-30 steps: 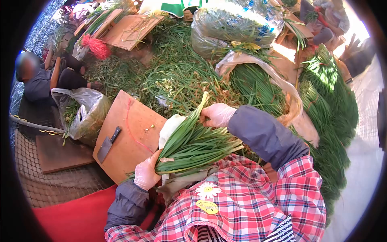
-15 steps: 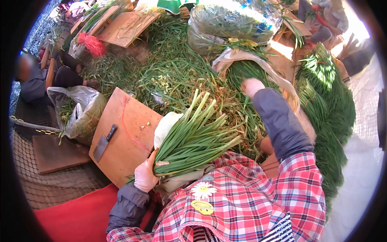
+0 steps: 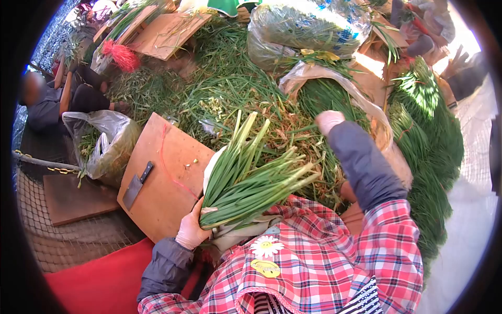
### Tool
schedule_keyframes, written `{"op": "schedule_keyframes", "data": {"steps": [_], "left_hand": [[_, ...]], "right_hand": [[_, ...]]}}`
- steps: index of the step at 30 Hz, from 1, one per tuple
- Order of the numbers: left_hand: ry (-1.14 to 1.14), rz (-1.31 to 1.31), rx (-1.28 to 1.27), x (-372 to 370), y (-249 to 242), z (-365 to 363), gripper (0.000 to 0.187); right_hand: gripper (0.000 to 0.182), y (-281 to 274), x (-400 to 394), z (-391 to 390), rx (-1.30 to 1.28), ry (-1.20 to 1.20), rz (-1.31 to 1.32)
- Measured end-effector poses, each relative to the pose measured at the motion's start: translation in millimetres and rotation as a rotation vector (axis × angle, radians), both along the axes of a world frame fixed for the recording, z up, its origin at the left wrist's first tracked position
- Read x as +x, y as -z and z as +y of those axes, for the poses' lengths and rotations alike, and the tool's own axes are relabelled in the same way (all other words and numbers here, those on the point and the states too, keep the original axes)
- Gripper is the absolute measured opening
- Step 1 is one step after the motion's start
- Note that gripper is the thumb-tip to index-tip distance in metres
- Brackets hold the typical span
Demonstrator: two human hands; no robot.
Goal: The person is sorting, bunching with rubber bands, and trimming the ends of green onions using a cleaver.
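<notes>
Left hand: a gloved left hand (image 3: 191,232) is closed around the base of a bundle of green stalks (image 3: 251,180), which is held low in front of the body.
Bundle: the stalks are fanned up and to the right, above the checked apron (image 3: 324,256) and beside the wooden board (image 3: 167,183).
Right hand: the gloved right hand (image 3: 329,120) is stretched into the loose greens (image 3: 314,99) inside an open plastic bag (image 3: 366,107); whether anything is grasped cannot be told.
Board: a cleaver (image 3: 137,184) is laid flat on it, well apart from both hands.
Left side: a bag of trimmings (image 3: 107,144) is set just beside the board, and another person (image 3: 47,104) is seated beyond it.
</notes>
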State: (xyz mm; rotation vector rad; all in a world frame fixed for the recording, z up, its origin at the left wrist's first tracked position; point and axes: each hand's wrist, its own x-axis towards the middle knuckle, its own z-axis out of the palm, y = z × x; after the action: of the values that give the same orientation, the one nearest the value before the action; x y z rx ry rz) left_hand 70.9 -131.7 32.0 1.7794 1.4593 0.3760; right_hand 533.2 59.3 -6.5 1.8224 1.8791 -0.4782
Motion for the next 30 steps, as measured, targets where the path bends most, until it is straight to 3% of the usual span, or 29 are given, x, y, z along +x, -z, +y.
{"op": "schedule_keyframes", "data": {"steps": [1,3,5,7,9,11,12,15,16,18,19,21,23,24,25,27,29,30], "left_hand": [[-0.006,0.022,0.012,1.3,-2.4,2.1,0.075],[-0.023,0.06,0.028,7.7,-11.2,1.0,0.075],[0.003,0.203,0.105,23.8,-30.9,3.5,0.075],[0.009,0.269,0.159,34.5,-39.5,5.1,0.074],[-0.022,0.266,0.17,35.9,-43.3,0.5,0.073],[-0.052,0.226,0.175,31.9,-36.6,-5.3,0.074],[-0.062,0.208,0.179,29.0,-34.9,-8.2,0.075],[-0.085,0.126,0.136,24.3,-30.7,-8.8,0.075],[-0.072,0.139,0.143,23.2,-28.4,-10.5,0.075],[-0.053,0.162,0.179,22.8,-25.0,-6.1,0.075],[-0.064,0.178,0.167,24.4,-24.8,-6.6,0.074],[-0.069,0.21,0.152,28.2,-28.5,-5.5,0.074],[-0.053,0.306,0.136,38.0,-40.0,-4.2,0.073],[-0.038,0.21,0.185,43.6,-46.7,-4.3,0.079],[-0.018,0.206,0.234,33.6,-31.4,-5.8,0.078],[-0.037,0.142,0.224,34.3,-35.9,-8.2,0.076],[-0.027,0.29,0.246,33.8,-42.8,-8.4,0.072],[-0.022,0.289,0.245,33.0,-50.9,-5.3,0.07]], "right_hand": [[0.028,-26.1,7.2,-9.4,0.001,-0.074,-0.049],[0.033,-56.4,-8.8,-29.8,0.195,-0.152,0.355],[0.038,-74.9,-46.3,-42.1,-0.072,-0.148,0.731],[0.035,-70.9,-81.9,-62.3,-0.262,-0.233,0.809],[0.029,-50.0,-97.6,-76.8,-0.14,-0.282,0.75],[0.025,-30.6,-92.6,-83.3,-0.015,-0.135,0.873],[0.024,-36.8,-80.2,-81.2,0.168,0.039,0.692],[0.023,-7.9,-23.8,-57.4,0.33,0.209,0.362],[0.025,14.2,11.8,-45.1,0.258,0.092,0.186],[0.043,-9.5,20.8,-40.5,0.058,0.01,0.018],[0.049,-61.5,-15.3,-52.1,0.134,-0.058,0.014],[0.068,-75.1,-53.8,-54.7,0.132,-0.027,0.47],[0.064,-72.8,-93.0,-55.5,-0.088,0.049,0.934],[0.056,-32.2,-110.2,-48.4,-0.104,0.061,1.019],[0.051,12.3,-130.5,-53.0,-0.004,0.224,1.242],[0.04,-14.4,-137.7,-63.3,-0.075,0.312,1.407],[0.033,-33.4,-140.4,-72.8,-0.16,0.5,1.397],[0.031,-11.7,-139.1,-68.3,-0.114,0.492,1.354]]}}
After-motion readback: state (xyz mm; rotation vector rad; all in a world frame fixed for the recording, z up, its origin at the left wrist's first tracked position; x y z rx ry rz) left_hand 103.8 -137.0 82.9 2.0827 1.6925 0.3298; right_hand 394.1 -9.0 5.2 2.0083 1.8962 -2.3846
